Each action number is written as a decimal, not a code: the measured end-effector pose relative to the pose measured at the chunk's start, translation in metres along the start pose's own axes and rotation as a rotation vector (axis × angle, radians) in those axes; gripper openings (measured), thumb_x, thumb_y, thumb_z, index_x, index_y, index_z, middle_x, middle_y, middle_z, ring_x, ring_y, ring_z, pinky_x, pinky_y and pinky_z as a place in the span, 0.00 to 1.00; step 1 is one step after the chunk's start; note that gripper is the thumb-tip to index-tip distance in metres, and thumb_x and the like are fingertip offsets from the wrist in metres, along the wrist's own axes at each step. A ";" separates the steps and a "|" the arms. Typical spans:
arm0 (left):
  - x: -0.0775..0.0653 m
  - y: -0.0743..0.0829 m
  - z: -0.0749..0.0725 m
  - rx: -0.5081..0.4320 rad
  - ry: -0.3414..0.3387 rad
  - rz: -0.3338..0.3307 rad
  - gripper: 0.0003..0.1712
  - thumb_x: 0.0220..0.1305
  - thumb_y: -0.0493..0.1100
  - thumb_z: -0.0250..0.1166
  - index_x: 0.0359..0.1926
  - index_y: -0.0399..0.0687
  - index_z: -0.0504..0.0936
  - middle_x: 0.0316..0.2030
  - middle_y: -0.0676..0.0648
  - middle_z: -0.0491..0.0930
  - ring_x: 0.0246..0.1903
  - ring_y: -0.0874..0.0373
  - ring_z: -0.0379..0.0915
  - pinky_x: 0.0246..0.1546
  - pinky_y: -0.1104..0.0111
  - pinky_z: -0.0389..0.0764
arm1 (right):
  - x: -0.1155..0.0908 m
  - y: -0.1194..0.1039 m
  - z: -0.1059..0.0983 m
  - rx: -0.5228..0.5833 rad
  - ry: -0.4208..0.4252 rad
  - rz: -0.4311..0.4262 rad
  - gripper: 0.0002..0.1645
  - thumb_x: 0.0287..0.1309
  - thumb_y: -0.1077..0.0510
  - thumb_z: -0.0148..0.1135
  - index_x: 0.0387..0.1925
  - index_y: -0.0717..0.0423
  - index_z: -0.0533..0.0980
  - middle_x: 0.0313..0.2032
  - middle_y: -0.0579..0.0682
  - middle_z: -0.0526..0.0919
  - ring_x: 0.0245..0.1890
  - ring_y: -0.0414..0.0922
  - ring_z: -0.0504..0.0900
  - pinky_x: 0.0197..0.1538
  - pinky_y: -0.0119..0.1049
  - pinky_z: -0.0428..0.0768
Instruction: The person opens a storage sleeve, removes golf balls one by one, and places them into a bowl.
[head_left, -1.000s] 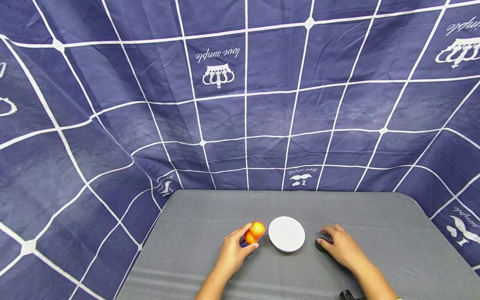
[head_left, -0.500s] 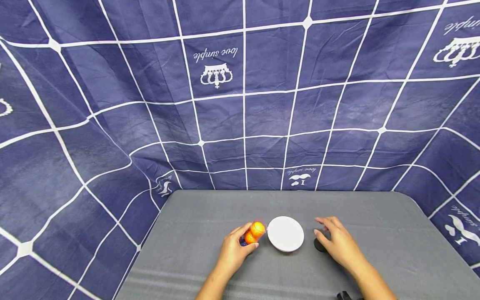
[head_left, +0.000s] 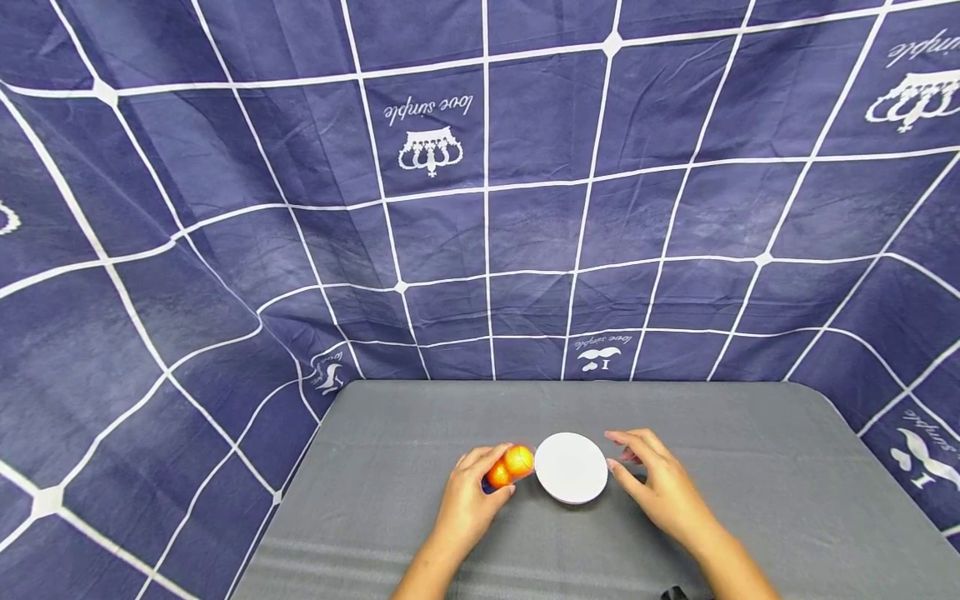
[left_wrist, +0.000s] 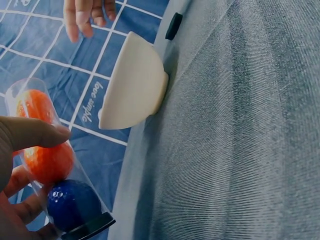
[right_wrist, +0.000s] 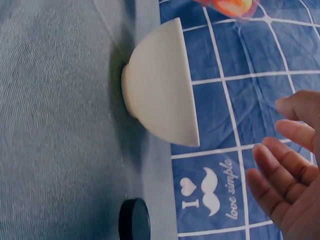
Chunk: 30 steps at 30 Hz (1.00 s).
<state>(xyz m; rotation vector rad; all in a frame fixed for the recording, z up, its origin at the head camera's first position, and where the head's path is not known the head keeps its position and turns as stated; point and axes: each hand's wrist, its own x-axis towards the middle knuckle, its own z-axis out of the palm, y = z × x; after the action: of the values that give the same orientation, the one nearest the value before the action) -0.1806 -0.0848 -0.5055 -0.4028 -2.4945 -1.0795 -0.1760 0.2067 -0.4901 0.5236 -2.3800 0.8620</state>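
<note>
While our left fingers point(left_wrist: 29, 207) clamp the tube point(left_wrist: 52, 165), its long axis slants rightward, orange end point(left_wrist: 36, 106) uppermost; our right fingers point(right_wrist: 275, 170) are apart.

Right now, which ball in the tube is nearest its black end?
The blue ball, right beside the black end; the two orange balls sit farther from it.

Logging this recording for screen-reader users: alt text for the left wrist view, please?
The left hand grips a clear tube holding two orange balls and a blue ball. Beyond it, a white bowl stands upright on a grey table, with a black disc and the right hand farther off.
</note>
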 end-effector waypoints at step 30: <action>0.004 0.006 0.003 0.204 0.094 0.253 0.37 0.33 0.35 0.83 0.52 0.59 0.87 0.41 0.55 0.84 0.44 0.57 0.77 0.46 0.62 0.71 | 0.001 -0.020 0.029 0.294 -0.080 -0.095 0.23 0.51 0.64 0.76 0.51 0.60 0.82 0.41 0.49 0.85 0.34 0.31 0.80 0.40 0.23 0.79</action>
<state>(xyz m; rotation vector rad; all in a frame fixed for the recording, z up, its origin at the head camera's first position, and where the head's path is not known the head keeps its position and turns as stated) -0.1828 -0.0786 -0.5017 -0.5740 -2.3640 -0.7219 -0.1763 0.1722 -0.4991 0.7933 -2.2890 1.1754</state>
